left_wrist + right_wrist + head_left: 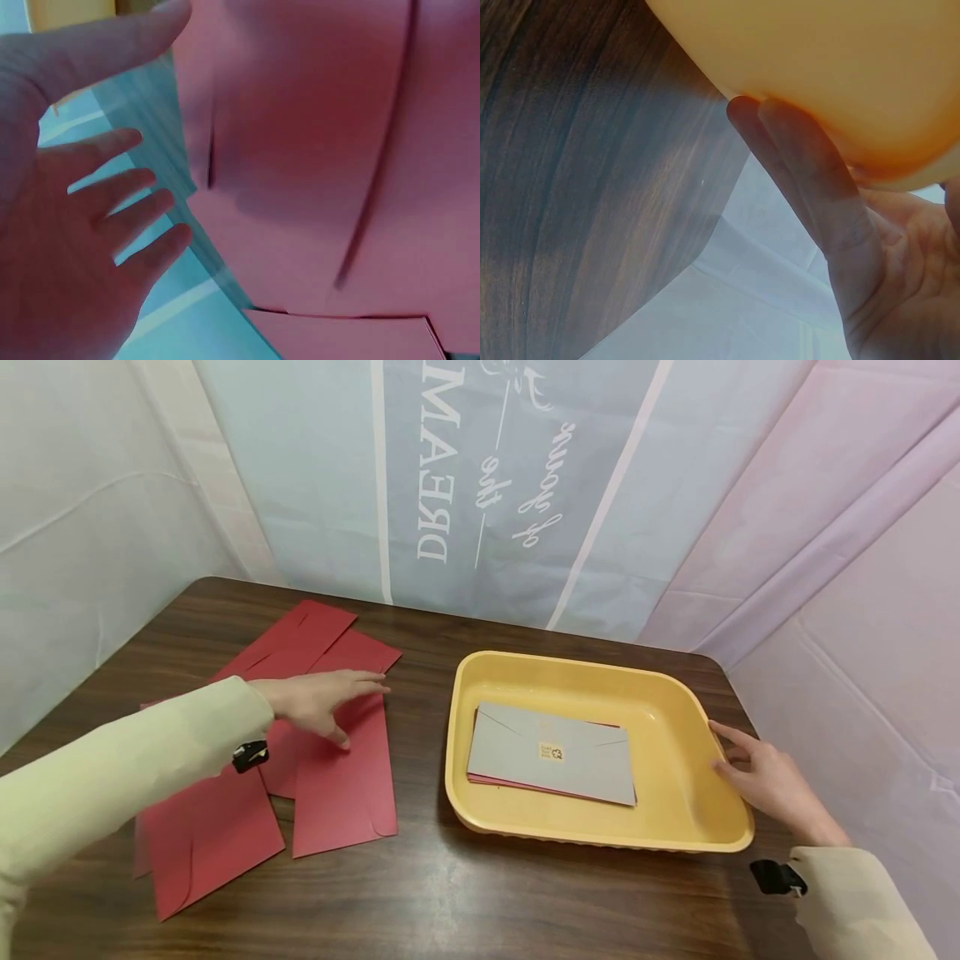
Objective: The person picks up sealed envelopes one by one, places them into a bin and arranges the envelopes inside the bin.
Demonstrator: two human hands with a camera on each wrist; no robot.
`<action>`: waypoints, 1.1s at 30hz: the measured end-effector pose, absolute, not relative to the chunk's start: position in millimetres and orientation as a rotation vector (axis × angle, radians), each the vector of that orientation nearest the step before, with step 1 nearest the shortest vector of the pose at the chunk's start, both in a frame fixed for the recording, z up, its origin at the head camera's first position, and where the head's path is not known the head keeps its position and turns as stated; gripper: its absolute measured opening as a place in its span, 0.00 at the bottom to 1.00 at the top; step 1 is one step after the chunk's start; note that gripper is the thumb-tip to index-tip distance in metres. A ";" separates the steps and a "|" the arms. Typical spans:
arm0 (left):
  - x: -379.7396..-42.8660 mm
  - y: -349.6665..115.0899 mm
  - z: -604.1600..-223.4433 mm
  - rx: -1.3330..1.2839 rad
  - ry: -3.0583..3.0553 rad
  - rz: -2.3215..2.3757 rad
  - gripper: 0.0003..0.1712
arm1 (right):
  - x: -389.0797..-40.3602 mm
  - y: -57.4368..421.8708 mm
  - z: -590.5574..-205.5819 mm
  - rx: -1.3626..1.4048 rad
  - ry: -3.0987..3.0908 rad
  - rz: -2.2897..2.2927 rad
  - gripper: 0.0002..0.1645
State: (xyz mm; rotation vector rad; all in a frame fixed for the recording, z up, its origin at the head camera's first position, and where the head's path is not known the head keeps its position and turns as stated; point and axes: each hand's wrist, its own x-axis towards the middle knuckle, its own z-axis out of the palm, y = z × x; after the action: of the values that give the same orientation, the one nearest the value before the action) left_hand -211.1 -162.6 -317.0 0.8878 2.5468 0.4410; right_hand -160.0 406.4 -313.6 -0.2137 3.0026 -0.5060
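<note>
The left hand (pixel 322 700) lay in my head feed to the left of the yellow basin (pixel 675 768), its fingers straight and spread apart above red envelopes (pixel 348 785); I could not tell whether it touched them. I counted at least five of these, left of the basin and overlapping on the dark wooden table (pixel 375 893), which kept me from an exact number. Behind the basin hung a blue backdrop (pixel 330 485), where I read "DREAM" in white capitals turned sideways, with "the" and "of your" in script.

Inside the basin, left of its middle, lay one grey envelope (pixel 517 743), red edges (pixel 491 781) showing beneath it, too tight for me to count. It carried one gold sticker (pixel 551 751), its lettering too small to read surely. At the basin's right side, the right hand (pixel 768 777) was clamped on the rim, thumb over the inside, fingers against the outer wall. Just beyond that corner I saw one black wrist strap (pixel 778 878).
</note>
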 end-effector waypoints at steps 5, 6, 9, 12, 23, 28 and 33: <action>-209.3 -169.7 -319.7 0.843 2.408 0.453 0.56 | -160.5 405.7 -314.4 -0.204 2.991 -0.512 0.36; -209.1 -171.0 -320.8 0.851 2.390 0.449 0.57 | -160.7 405.6 -314.6 -0.204 2.992 -0.513 0.36; -208.4 -174.8 -325.3 0.864 2.363 0.434 0.58 | -160.7 405.3 -314.9 -0.210 2.995 -0.518 0.36; -206.8 -177.3 -328.3 0.851 2.375 0.410 0.58 | -160.6 405.0 -315.1 -0.217 3.002 -0.525 0.35; -191.4 -178.9 -334.7 0.811 2.504 0.406 0.58 | -159.9 404.8 -314.8 -0.228 3.010 -0.542 0.35; -179.2 -174.4 -341.5 0.763 2.616 0.325 0.59 | -159.8 405.1 -314.9 -0.226 3.007 -0.546 0.35; -167.9 -167.3 -348.9 0.669 2.732 0.264 0.59 | -159.9 406.6 -314.5 -0.222 3.013 -0.531 0.35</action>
State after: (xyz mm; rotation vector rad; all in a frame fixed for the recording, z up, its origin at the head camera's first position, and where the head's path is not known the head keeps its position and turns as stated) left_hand -167.9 -167.3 -348.9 0.6687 2.7322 0.2644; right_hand -159.9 406.6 -314.5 -0.2216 3.0126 -0.5313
